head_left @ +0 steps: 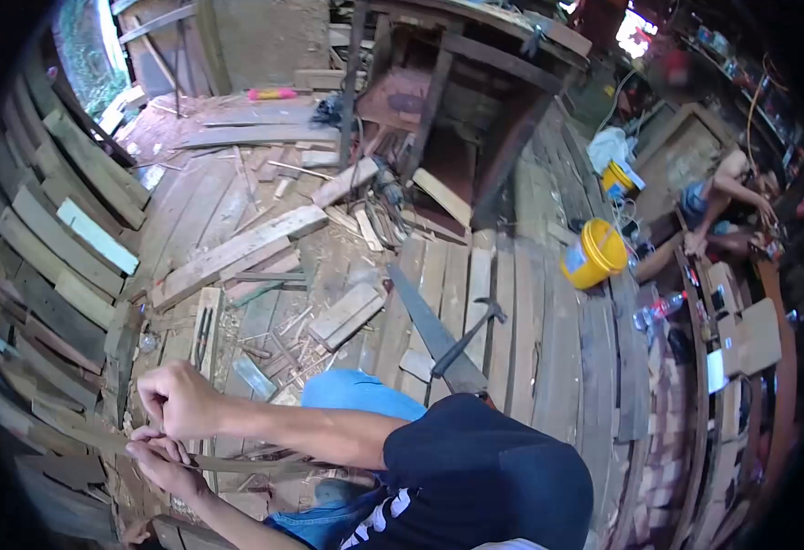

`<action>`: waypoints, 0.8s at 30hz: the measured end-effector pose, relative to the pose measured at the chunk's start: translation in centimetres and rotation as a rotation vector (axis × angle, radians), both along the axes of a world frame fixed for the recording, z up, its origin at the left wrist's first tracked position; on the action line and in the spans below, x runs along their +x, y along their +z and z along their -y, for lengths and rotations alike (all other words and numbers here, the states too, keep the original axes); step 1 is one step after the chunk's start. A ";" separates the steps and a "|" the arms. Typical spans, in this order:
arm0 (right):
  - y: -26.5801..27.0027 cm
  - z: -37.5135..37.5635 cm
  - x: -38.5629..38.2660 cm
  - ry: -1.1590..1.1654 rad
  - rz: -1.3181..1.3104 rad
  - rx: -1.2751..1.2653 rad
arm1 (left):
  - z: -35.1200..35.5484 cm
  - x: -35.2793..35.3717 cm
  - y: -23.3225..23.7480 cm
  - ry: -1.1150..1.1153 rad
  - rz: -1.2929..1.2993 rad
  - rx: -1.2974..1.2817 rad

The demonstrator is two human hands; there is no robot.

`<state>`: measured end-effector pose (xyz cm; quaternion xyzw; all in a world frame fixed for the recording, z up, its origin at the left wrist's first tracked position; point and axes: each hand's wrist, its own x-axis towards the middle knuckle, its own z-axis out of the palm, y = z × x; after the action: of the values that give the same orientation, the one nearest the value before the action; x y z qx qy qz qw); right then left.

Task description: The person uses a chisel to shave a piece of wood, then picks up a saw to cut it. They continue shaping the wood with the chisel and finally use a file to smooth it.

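Note:
My right hand [182, 400] is closed, its fingers curled, just above my left hand. Whatever it may grip is hidden. My left hand [167, 466] is closed around a thin wooden strip [255, 466], which runs out to the right below my right forearm. A hammer [468, 341] with a dark handle lies across the blade of a handsaw [425, 316] on the plank floor, right of my knee. Nearer my hands, a short wood block [347, 314] and a pair of thin dark rods [202, 335] lie among shavings.
Long boards [72, 238] lean along the left side. A thick beam [237, 257] and offcuts lie ahead, before a wooden workbench [503, 64]. A yellow bucket [594, 255] stands to the right. Beyond it another person [727, 197] sits low, near a plastic bottle [658, 310].

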<state>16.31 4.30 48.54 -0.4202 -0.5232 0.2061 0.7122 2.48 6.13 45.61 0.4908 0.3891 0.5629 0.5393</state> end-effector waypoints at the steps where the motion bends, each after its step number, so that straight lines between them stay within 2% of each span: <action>1: 0.8 0.7 0.3 0.042 -0.046 -0.032 | 0.0 0.3 -0.4 -0.016 -0.001 -0.005; 3: 1.0 0.8 0.3 0.081 -0.174 -0.053 | 0.2 0.7 -1.3 0.063 -0.051 -0.088; 6: 0.8 0.4 0.3 0.052 -0.230 -0.077 | -0.2 -0.7 -3.9 0.020 -0.051 -0.095; 8: 0.9 0.4 0.8 0.012 -0.234 -0.046 | -0.3 0.8 -3.9 0.007 -0.014 -0.115; 9: 1.0 0.5 0.9 -0.002 -0.277 -0.016 | -0.1 1.0 -3.8 0.051 -0.143 -0.104; 11: 1.3 0.7 1.5 -0.065 -0.261 0.040 | -1.7 -0.8 -6.3 -0.043 -0.232 0.024; 12: 1.4 0.9 2.0 -0.078 -0.249 0.054 | -0.7 -0.3 -5.3 -0.012 -0.250 -0.090; 13: 1.6 1.1 2.5 -0.117 -0.217 0.073 | 1.5 2.1 -2.9 0.054 -0.409 0.135; 16: 0.7 0.4 3.5 -0.263 -0.096 0.108 | 2.0 3.1 -2.9 0.140 -0.380 0.137; 18: 0.9 0.7 4.3 -0.261 -0.162 0.093 | 2.0 3.2 -2.4 0.203 -0.357 0.099; 19: 1.1 0.9 4.8 -0.234 -0.208 0.089 | 1.7 2.8 -2.7 0.161 -0.343 0.172; 22: 1.4 1.7 5.6 -0.323 -0.196 0.055 | 1.6 3.3 -2.2 0.258 -0.404 0.066; 23: 1.3 1.7 5.6 -0.353 -0.181 0.065 | 0.9 3.0 -2.8 0.268 -0.430 0.068; 24: 1.1 1.7 5.8 -0.289 -0.190 -0.007 | -1.9 0.3 -6.2 0.285 -0.364 -0.055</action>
<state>22.13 2.63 49.67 -0.4721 -0.3871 0.1423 0.7791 2.80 7.98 39.41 0.5093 0.5606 0.5248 0.3884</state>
